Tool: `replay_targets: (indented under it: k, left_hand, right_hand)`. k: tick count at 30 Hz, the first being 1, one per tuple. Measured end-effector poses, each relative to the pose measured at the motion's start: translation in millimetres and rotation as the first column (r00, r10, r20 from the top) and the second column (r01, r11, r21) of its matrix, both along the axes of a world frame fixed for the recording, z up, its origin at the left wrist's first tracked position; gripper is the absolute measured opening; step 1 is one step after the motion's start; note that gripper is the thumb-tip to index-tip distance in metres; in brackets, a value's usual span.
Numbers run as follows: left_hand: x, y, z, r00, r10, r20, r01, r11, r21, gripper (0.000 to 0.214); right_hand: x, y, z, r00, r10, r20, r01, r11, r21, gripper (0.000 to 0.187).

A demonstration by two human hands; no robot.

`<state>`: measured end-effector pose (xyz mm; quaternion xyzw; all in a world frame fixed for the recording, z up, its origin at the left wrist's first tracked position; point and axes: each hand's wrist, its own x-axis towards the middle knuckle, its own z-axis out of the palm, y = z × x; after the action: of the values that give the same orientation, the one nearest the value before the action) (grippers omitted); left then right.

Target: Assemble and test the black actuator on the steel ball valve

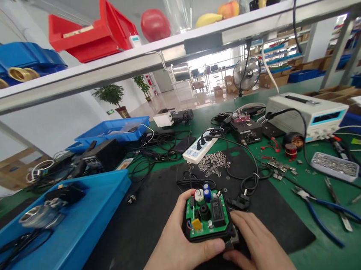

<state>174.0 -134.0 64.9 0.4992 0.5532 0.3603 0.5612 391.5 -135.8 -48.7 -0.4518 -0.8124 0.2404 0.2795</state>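
Note:
A green circuit board [206, 226] sits in a black housing [204, 237] just above the black mat [140, 242]. Blue capacitors, a black relay block and a yellow component stand on the board. My left hand [181, 238] is closed round the housing's left side, its thumb lying along the near edge. At the right side, my right hand [256, 243] has its fingers curled against the unit's lower corner, where a bit of metal shows. The underside of the unit is hidden by the hands.
Washers and nuts [214, 163] lie scattered beyond the unit, beside a white power strip [199, 146]. A blue tray [87, 205] stands left. Blue-handled pliers [317, 211], tweezers [338, 204] and a tray of small metal parts [334, 166] lie right, near a power supply [310, 115]. A shelf [171, 45] crosses above.

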Motion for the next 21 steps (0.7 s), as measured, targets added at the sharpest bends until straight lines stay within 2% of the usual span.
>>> replay_targets:
  k: [8,11,16,21]
  left_hand:
    - [0.8,-10.2,-7.4,0.981,0.041,-0.191,-0.026,0.996,0.082,0.108]
    - [-1.2,-2.2,-2.3,0.968,0.026,-0.249,-0.004,0.996,0.088,0.102]
    - [-1.7,7.6,11.4,0.954,-0.070,-0.291,0.088,0.995,0.051,0.093]
    - [1.9,-3.8,6.7,0.917,-0.006,-0.398,0.026,0.999,0.043,0.101]
  right_hand:
    - [1.7,-1.5,4.6,1.000,-0.006,-0.016,0.006,0.999,-0.044,0.065]
    - [0.8,-3.1,4.4,0.999,-0.026,-0.028,0.024,0.998,-0.055,0.067]
    - [0.2,-4.6,5.2,0.999,-0.036,-0.039,0.034,0.998,-0.062,0.066]
    - [1.0,-3.2,9.4,0.999,-0.015,-0.050,0.011,0.996,-0.084,0.067]
